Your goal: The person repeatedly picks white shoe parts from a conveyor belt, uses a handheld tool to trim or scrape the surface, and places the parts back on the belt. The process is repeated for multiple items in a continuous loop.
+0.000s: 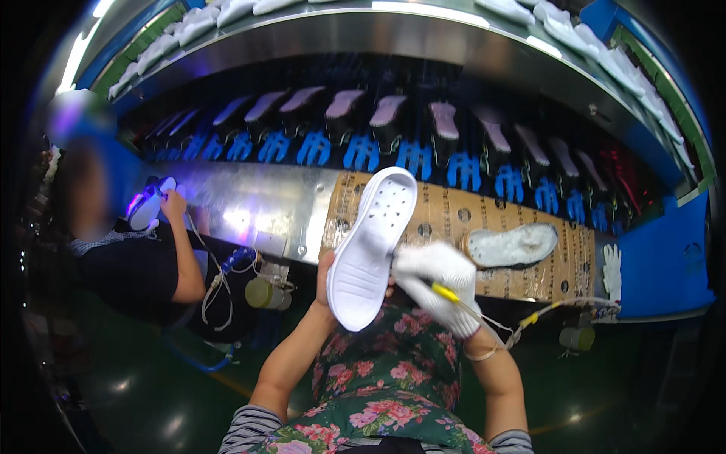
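A co-worker point(144, 257) at far left holds a sole under violet light, apart from this person's hands. The bare left hand point(327, 276) is clenched round the heel of a white sole point(374, 246), held upright over the lap before the cardboard-topped bench point(454, 219); gripped only at its lower end, it could tip or slip. The gloved right hand point(439, 284) grasps a yellow-tipped tool point(446, 293) at the sole's edge, and its trailing cord point(529, 318) could snag and jerk the tip off line.

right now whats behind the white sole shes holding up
Behind the white sole lies brown cardboard on the metal ledge, with another sole resting on it. The part directly behind is covered.
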`<state>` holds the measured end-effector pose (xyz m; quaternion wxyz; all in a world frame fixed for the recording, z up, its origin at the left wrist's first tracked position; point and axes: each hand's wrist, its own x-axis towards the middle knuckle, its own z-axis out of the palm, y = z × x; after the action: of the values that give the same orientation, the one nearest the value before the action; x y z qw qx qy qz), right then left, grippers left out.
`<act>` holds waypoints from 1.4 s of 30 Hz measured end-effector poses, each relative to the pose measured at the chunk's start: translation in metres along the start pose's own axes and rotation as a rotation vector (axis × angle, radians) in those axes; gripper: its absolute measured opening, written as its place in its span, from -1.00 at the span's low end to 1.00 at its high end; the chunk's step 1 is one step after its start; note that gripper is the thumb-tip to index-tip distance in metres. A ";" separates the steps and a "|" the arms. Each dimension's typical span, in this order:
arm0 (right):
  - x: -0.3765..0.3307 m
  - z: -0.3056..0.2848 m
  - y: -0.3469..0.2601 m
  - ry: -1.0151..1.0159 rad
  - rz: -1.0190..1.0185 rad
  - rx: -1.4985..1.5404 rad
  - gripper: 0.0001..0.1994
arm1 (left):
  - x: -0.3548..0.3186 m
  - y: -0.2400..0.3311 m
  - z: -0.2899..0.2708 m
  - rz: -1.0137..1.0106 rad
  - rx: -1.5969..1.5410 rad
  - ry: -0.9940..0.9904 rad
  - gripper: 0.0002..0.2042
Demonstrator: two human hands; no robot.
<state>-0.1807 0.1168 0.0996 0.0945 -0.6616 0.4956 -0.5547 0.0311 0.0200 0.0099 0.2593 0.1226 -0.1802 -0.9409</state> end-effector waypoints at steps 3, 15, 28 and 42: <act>-0.022 -0.022 -0.019 0.067 0.315 0.466 -0.87 | 0.005 0.027 0.024 0.088 0.078 -0.340 0.07; -0.072 0.004 0.004 0.438 0.690 0.626 -0.85 | 0.212 0.143 0.255 0.120 -0.220 -0.713 -0.01; -0.113 0.021 0.023 0.445 0.874 0.720 -0.81 | 0.310 0.192 0.262 1.655 1.880 0.464 0.07; -0.121 0.019 0.022 0.434 0.880 0.670 -0.81 | 0.366 0.197 0.299 1.406 2.240 0.909 0.04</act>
<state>-0.1639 0.1901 0.0004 0.4158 -0.1995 0.5290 -0.7123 -0.2843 -0.2506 0.3092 0.4715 0.4378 -0.7510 0.1486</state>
